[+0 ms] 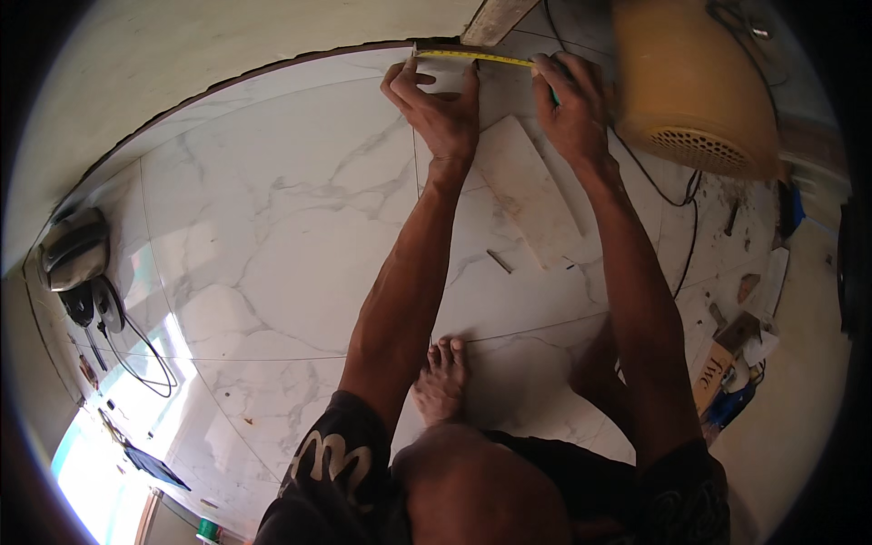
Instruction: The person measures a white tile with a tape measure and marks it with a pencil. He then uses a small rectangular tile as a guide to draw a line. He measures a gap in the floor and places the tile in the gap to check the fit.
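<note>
A yellow tape measure blade is drawn out along the foot of the wall, at the far side of the tiled floor. At its left end, my left hand holds the blade with index fingertip and thumb set apart along it. My right hand is closed round the tape measure's case at the other end; only a bit of green shows between the fingers. Just below the hands, a loose, narrow tile piece lies aslant on the floor. A short, thin stick-like piece rests nearer to me, beside my left forearm.
A large yellow-orange body with a round-holed grille stands right of my right hand, a black cable trailing below it. A wooden post meets the wall. Far left lie a dark bag and corded items; debris and a cardboard box lie right.
</note>
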A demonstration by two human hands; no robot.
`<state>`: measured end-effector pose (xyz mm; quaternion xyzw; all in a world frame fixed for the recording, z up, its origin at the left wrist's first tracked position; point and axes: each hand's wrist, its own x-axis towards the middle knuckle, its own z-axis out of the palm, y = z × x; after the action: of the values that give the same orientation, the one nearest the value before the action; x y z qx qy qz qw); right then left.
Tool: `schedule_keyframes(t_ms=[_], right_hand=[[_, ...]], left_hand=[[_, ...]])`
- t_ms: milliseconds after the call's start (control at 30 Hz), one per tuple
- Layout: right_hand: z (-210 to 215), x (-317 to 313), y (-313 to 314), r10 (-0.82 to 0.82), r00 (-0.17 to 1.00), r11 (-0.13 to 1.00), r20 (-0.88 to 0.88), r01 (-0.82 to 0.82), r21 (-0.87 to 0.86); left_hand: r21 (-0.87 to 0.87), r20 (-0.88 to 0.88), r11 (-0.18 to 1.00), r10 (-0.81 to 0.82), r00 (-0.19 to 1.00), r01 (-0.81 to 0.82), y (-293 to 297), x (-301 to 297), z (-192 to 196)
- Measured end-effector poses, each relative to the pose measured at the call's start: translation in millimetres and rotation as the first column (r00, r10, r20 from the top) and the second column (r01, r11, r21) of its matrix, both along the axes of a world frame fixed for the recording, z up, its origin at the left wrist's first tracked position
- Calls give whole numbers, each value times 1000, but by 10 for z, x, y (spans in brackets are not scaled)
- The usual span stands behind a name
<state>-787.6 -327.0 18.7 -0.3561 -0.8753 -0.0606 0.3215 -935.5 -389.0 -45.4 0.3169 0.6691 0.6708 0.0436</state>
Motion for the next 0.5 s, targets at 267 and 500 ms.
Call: schedule_keyframes(t_ms=[267,500], right_hand=[[-46,26,31,1,1000,1000,-10,-1,17],[-24,27,48,10,1000,1000,-5,-10,-5]], left_hand=[[14,-59,1000,9,998,-8,19,5,-30],[-9,-135,1000,-4,991,3,24,-12,-35]])
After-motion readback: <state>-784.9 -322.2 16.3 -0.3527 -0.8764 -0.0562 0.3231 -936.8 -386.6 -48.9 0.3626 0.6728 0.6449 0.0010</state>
